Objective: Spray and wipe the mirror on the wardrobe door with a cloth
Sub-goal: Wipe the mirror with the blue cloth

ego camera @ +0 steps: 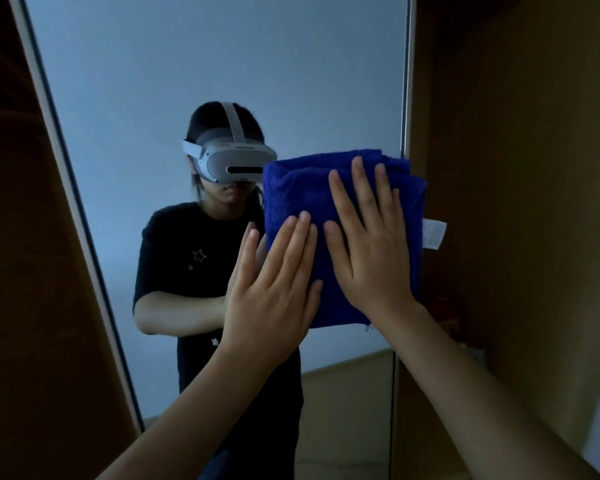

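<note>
- I see the wardrobe door point(516, 168), brown wood, running up beside my right fingers and on past them to the outer side.
- The mirror point(187, 64) fills the space ahead of both sets of fingers; its pale frame point(73, 202) slants well off to the far side of my left fingers, and its other edge stands just above my right fingertips.
- In the glass I see a reflected person point(201, 271) in a dark shirt, beyond my left fingers, palms raised the same way.
- The blue cloth point(305, 188), folded, lies flat against the mirror directly under my fingers, spreading above and between them; its outer edge overlaps the wood.
- My right hand point(371, 258) is spread, fingers straight, pressing the cloth's middle.
- My left hand point(274, 292) is flat too, fingers straight and close together, pressing the cloth's lower near corner, just beside the right thumb.
- A small white tag point(433, 233) sticks out of the cloth just outside my right fingers.
</note>
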Tool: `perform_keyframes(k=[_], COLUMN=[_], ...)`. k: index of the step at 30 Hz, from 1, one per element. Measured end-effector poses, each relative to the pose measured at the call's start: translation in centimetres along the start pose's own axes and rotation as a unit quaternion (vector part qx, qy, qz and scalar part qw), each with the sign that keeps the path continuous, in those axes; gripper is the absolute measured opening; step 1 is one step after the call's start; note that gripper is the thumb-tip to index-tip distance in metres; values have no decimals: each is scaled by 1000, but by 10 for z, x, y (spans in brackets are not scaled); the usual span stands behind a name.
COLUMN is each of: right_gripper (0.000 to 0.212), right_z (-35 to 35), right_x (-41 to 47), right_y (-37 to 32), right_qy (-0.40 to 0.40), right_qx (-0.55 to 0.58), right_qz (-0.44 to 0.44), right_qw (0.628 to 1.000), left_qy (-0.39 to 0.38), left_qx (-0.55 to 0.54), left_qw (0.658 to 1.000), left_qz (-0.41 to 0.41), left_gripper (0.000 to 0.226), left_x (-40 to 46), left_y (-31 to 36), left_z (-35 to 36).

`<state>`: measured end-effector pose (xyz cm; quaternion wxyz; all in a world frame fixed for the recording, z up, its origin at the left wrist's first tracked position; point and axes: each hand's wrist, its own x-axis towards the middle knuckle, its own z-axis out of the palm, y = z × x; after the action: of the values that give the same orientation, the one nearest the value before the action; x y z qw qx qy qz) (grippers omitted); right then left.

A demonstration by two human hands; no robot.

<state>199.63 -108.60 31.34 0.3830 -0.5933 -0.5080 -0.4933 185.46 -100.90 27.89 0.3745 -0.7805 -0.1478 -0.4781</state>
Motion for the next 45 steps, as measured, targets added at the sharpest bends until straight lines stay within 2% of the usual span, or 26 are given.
perform_keyframes(k=[4,8,14,20,30,37,41,45], right_gripper=[53,52,51,54,55,54,55,54], right_z=[6,6,0,2,24,39,32,19], right_x=[-21,-19,20,25,-75,-149,-124,-41], right_y=[-5,-8,-8,-13,-26,-41,-47,-47], right_qy=[-11,-17,-12,16,-4,-44,-50,-16], right_qx=[-32,-50,-57,-73,-55,-61,-46,-51], right_qz=[9,19,-23,14,31,24,38,26], right_qw=[999,998,998,997,998,997,997,998], left_qy=[-22,13,45,76,55,6,9,54], left_qx=[2,-33,-20,5,4,24,54,83], left_qw=[1000,999,999,997,998,1000,998,995], left_qz=[-4,-6,-20,-33,-12,-18,-7,-18], left_gripper=[59,53,54,54,54,52,51,51], left_x=[-19,0,46,50,-37,-108,-87,-20], left_y=[12,15,-11,-17,14,40,26,-11], left_z=[-1,-8,-10,-7,14,29,17,-4])
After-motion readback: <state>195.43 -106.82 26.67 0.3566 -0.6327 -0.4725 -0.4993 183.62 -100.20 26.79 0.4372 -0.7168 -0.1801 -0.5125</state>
